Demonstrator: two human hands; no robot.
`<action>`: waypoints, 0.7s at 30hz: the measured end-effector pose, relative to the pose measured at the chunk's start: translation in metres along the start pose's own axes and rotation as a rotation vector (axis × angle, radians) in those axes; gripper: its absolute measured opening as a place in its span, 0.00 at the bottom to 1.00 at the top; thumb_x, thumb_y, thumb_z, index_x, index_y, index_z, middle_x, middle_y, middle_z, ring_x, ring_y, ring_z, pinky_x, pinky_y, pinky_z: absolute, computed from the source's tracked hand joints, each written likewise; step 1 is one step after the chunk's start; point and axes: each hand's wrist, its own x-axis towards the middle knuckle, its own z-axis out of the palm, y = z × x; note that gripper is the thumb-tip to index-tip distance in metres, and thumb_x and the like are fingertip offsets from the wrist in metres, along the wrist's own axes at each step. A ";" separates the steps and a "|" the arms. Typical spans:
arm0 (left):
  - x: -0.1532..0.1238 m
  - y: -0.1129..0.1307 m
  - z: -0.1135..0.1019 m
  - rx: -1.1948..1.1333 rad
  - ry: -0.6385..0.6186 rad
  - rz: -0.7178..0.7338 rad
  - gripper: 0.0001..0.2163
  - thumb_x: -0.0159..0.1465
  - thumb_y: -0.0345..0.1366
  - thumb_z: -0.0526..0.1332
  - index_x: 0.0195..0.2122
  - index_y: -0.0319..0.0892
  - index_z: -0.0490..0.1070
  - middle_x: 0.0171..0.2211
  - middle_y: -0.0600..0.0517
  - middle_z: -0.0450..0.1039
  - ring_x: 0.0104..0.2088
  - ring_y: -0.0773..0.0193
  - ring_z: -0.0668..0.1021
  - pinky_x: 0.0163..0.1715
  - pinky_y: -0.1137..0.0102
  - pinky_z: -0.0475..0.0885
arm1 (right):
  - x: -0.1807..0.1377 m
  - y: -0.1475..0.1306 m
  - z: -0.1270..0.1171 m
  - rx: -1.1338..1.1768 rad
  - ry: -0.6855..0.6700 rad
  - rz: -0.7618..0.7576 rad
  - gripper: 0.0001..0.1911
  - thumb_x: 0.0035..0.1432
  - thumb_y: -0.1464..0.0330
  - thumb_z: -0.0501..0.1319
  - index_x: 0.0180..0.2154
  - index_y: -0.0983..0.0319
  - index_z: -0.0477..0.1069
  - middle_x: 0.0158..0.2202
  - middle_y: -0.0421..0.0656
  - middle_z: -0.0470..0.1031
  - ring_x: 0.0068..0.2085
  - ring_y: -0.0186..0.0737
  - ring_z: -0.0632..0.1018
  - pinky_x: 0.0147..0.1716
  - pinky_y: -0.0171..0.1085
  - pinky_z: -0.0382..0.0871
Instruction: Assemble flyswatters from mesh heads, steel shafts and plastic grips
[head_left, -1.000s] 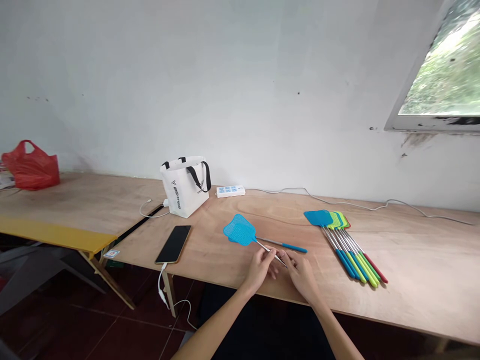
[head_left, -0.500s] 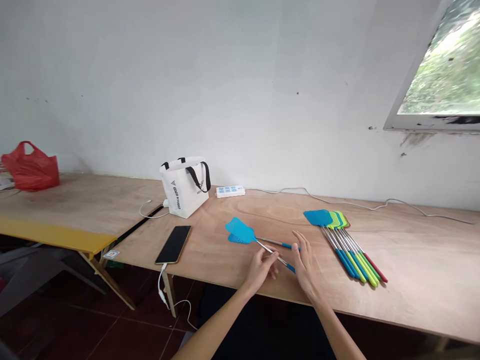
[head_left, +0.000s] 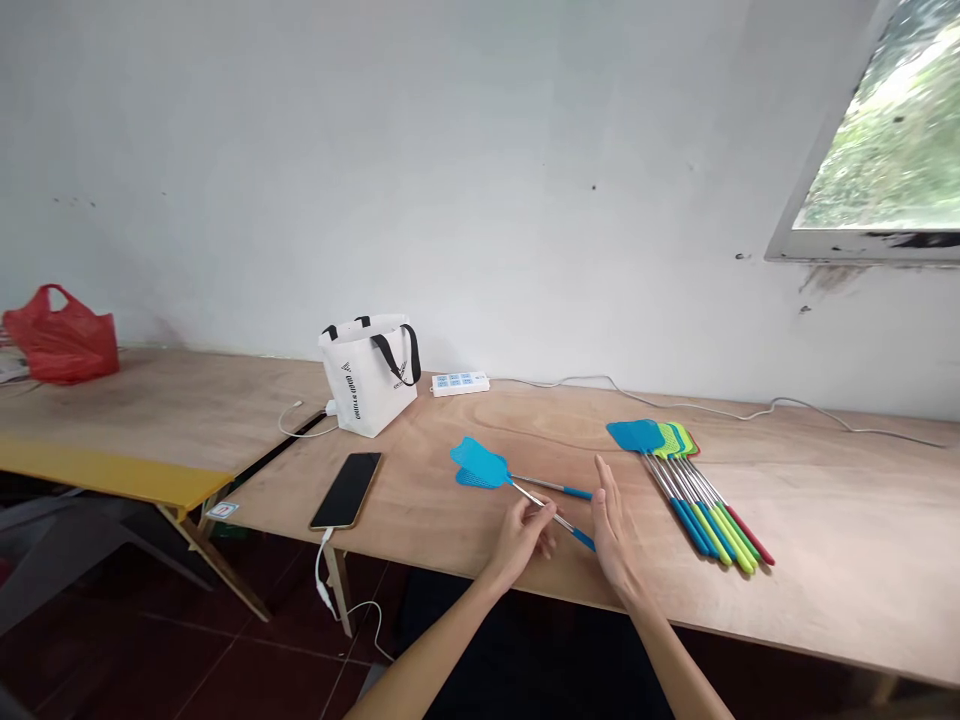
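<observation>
My left hand (head_left: 525, 532) pinches the metal shaft of a blue fly swatter (head_left: 484, 462), whose head points to the back left. Its blue handle end reaches toward the palm of my right hand (head_left: 616, 535). That hand is open, fingers stretched out and held edge-down beside the handle; whether it touches the handle I cannot tell. Under the held one lies a second blue swatter (head_left: 576, 491), its head mostly covered and its handle running behind my right fingers. Farther right, several swatters with blue, green and red handles (head_left: 721, 525) lie fanned in an overlapping row.
Left on the wooden table (head_left: 442, 540) lies a phone (head_left: 347, 490) with a white cable. Behind it stand a white bag (head_left: 375, 385) and a power strip (head_left: 460, 383); its cord (head_left: 712, 410) runs along the wall. A red plastic bag (head_left: 64, 338) sits far left.
My right hand has turned more upright, its fingers closer together and slightly to the right. The handle of the held swatter shows a little more. My left hand stays nearly in place.
</observation>
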 end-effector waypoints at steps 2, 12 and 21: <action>0.000 0.000 0.000 0.005 -0.008 0.007 0.23 0.58 0.56 0.68 0.36 0.39 0.71 0.39 0.44 0.79 0.20 0.71 0.75 0.15 0.77 0.68 | -0.005 -0.001 0.002 0.030 -0.024 -0.007 0.36 0.70 0.44 0.41 0.73 0.49 0.44 0.75 0.38 0.44 0.74 0.47 0.46 0.71 0.56 0.42; 0.001 -0.002 -0.001 0.014 0.007 -0.003 0.23 0.57 0.56 0.68 0.36 0.39 0.70 0.36 0.45 0.79 0.20 0.70 0.75 0.15 0.76 0.69 | -0.002 -0.001 0.001 0.062 0.000 0.019 0.38 0.69 0.42 0.42 0.72 0.50 0.45 0.75 0.40 0.44 0.74 0.46 0.46 0.71 0.56 0.39; 0.002 -0.001 -0.001 -0.014 -0.004 -0.003 0.23 0.58 0.56 0.67 0.34 0.38 0.71 0.35 0.46 0.79 0.20 0.70 0.75 0.16 0.77 0.69 | -0.013 -0.004 0.008 0.101 -0.048 -0.020 0.35 0.70 0.44 0.43 0.72 0.48 0.47 0.74 0.37 0.46 0.74 0.45 0.46 0.72 0.55 0.38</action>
